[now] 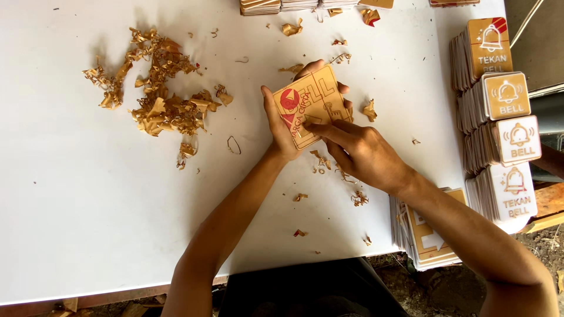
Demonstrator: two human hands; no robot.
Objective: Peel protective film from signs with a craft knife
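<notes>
Above the white table (70, 194), the left hand (281, 126) grips a square tan sign (313, 104) with red marks by its left edge, tilted. The right hand (359, 151) pinches at the sign's lower face with fingertips. Tan peelings (158, 94) lie heaped to the left. Rows of gold-and-white signs (502, 129) stand along the right edge; another stack (426, 235) sits under the right forearm.

One held sign plate (311, 104), two hands (358, 154), five plate stacks (493, 100)
</notes>
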